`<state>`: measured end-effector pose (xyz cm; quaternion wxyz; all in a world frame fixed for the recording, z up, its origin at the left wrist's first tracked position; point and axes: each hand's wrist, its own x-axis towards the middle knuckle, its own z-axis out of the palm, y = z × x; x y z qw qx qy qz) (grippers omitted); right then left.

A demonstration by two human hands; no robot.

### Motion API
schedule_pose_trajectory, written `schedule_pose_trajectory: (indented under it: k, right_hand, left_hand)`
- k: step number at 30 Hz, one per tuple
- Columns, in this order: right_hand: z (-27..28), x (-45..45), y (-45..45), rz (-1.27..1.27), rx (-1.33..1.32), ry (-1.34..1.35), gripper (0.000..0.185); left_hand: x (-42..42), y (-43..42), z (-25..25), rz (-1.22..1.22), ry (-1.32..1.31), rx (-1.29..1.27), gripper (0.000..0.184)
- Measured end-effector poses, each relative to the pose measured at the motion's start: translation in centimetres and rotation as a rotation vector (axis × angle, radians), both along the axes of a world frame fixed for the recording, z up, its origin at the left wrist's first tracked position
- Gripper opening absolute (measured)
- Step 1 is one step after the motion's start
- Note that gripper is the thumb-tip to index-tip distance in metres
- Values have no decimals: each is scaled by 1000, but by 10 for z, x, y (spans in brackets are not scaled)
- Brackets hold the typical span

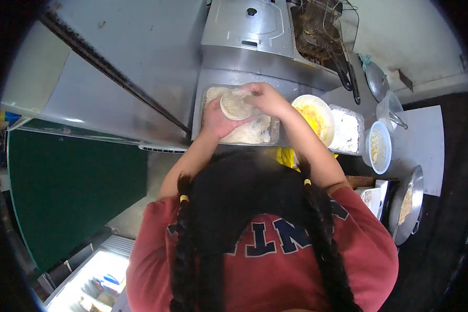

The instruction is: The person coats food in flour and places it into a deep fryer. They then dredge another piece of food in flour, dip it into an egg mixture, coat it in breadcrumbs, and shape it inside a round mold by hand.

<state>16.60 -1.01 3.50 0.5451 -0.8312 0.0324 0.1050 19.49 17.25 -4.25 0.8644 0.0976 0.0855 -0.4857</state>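
A small round container (236,106) with pale crumbs in it is above a rectangular metal tray (205,136) of pale breading. My left hand (219,120) is wrapped round the container's left and lower side. At its upper right, my right hand (262,99) is closed, with its fingertips at the rim; what it pinches, if anything, is too small to make out. A white bowl (317,100) of yellow mixture stands right of the tray, beside a second tray (360,125) of white powder.
A blue-rimmed bowl (379,148) of pale shreds and a clear bowl (389,109) stand at the right. A large metal pan (411,205) lies lower right. Behind are a steel fryer (247,26) and wire baskets (343,23). A grey panel (135,62) rises at the left.
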Motion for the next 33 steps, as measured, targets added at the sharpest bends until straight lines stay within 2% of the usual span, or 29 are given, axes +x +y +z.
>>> schedule_pose_trajectory:
  k: [2,4,10,13,16,20,22,25,26,27,28,30,31,33]
  right_hand:
    - [10,3,6,34,-35,-13,30]
    - [15,5,9,-23,-252,-61,30]
    - [13,6,4,-40,-327,-260,25]
    - [21,10,-1,-18,-323,-150,21]
    - [41,11,8,-97,-468,-146,27]
    - [7,31,5,-93,-482,-330,38]
    - [3,36,11,3,-490,17,47]
    - [-28,35,16,-84,-477,99,57]
    - [-39,35,15,-78,-478,98,57]
    - [-48,33,15,-196,-431,95,59]
    - [-60,32,14,-315,-382,93,61]
    - [-79,34,11,-360,-386,91,60]
    - [-85,36,10,-409,-387,91,60]
    - [-83,41,5,-381,-334,107,59]
  left_hand:
    - [0,-4,-7,-22,9,-23,63]
    - [-1,-7,-12,-46,16,-47,62]
    - [-3,-13,-18,-40,-42,-46,63]
    - [1,-18,-26,-42,32,-84,67]
    - [4,-21,-31,-164,-92,-100,73]
    - [-6,-27,-2,-219,-135,94,74]
    - [-6,-27,0,-230,-188,148,75]
    - [0,-26,-18,-290,-209,93,79]
    - [3,-22,-31,-326,-211,6,79]
    - [4,-20,-39,-362,-212,-82,79]
    - [0,-18,-24,-357,-211,-83,79]
    - [-11,-18,3,-290,-90,191,75]
    - [-14,-21,6,-287,-90,191,75]
    - [-17,-25,9,-109,0,148,72]
